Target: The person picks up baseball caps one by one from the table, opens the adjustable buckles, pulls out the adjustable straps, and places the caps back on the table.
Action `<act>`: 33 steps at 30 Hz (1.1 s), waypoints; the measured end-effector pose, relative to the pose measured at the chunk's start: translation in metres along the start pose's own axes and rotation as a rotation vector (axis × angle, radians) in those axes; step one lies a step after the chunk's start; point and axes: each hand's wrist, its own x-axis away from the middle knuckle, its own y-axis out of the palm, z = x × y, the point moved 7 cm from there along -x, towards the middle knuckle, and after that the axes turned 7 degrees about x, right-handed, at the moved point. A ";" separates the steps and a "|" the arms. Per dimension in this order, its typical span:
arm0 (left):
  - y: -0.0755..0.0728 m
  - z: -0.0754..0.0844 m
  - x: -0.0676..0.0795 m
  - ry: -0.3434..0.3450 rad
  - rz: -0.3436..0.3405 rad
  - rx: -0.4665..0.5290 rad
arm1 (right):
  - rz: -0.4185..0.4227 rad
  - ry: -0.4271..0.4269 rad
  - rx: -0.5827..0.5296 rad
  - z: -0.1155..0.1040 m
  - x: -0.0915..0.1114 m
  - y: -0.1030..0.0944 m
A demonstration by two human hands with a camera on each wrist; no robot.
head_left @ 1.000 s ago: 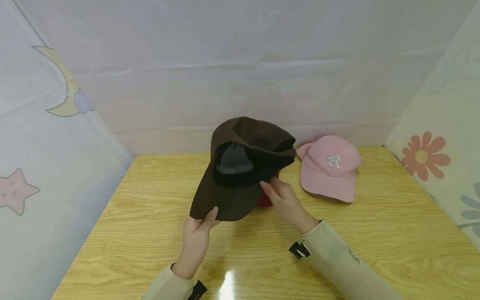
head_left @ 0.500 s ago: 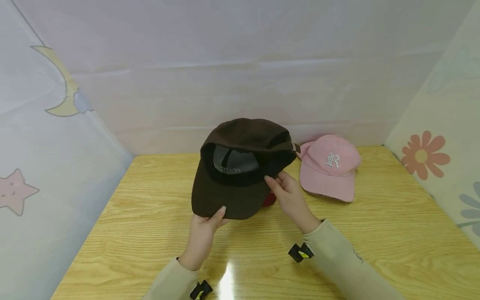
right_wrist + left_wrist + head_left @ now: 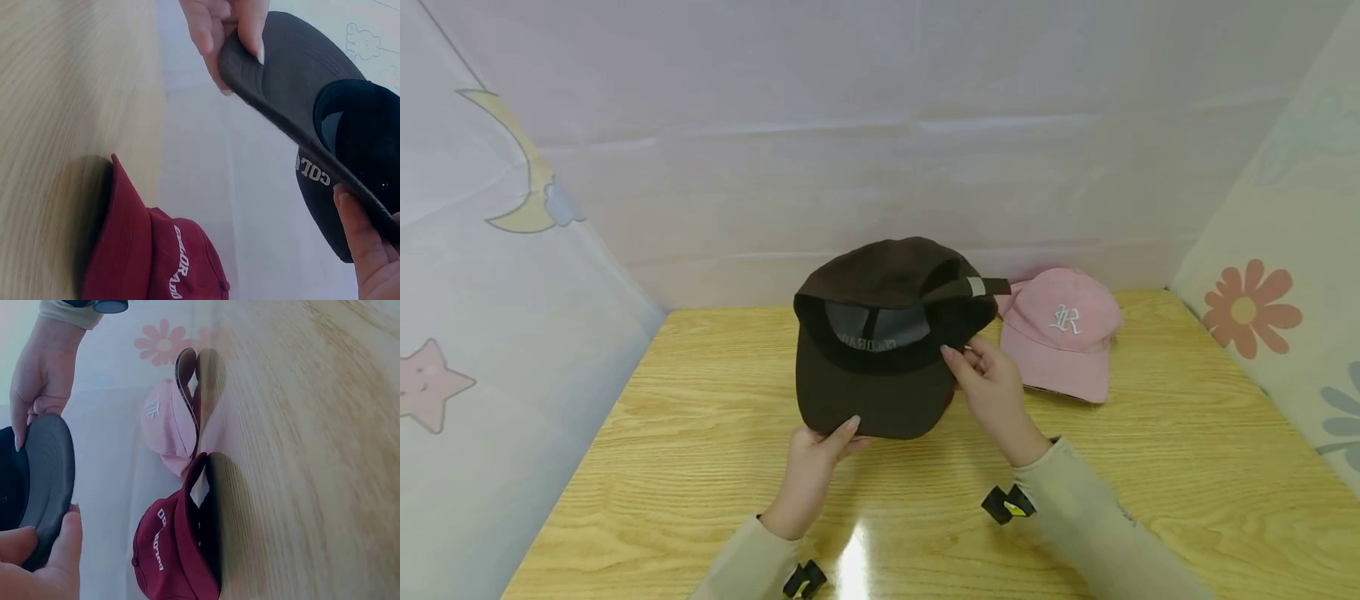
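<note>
Main risk: the brown cap (image 3: pixel 887 362) hangs in the air above the desk (image 3: pixel 685 467), inside facing the wearer, carried by its brim alone. The soft crown could sag or fold, since nothing props it from behind. If either side of the pinch slackens, the cap probably swings round the other hand and drops. Second risk: knocking the maroon cap (image 3: pixel 172 547), which sits on the desk behind it, almost all hidden in the head view; poor sight of it would be the cause. The loose strap end (image 3: pixel 996 287) sticks out toward the pink cap (image 3: pixel 1063 333) and might catch if carried that way; can't tell from here whether they touch.

Grip, left hand (image 3: pixel 816 471): narrow, pinching the brim's front edge, thumb on the near face, fingers behind. Grip, right hand (image 3: pixel 996 396): narrow too, thumb and fingers pinching the brim's right edge close to the sweatband; how firmly, can't tell. Gap on both looks no wider than the brim is thick. Neither hand touches the pink or maroon cap.
</note>
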 end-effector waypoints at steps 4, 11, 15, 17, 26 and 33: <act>-0.006 0.002 -0.002 0.007 0.050 -0.045 | 0.028 -0.043 0.040 -0.004 0.001 -0.006; -0.014 0.014 -0.002 0.078 0.099 -0.066 | 0.063 -0.102 0.104 -0.004 0.001 -0.013; -0.016 0.022 -0.001 0.116 0.109 -0.097 | 0.087 -0.131 0.159 -0.005 0.003 -0.018; -0.017 0.025 0.000 0.130 0.125 -0.118 | 0.091 -0.155 0.167 -0.005 0.004 -0.019; -0.018 0.044 0.007 0.267 0.165 -0.165 | 0.098 -0.233 0.234 -0.009 0.007 -0.021; -0.014 0.058 0.015 0.427 0.133 -0.170 | 0.107 -0.270 0.267 -0.014 0.009 -0.024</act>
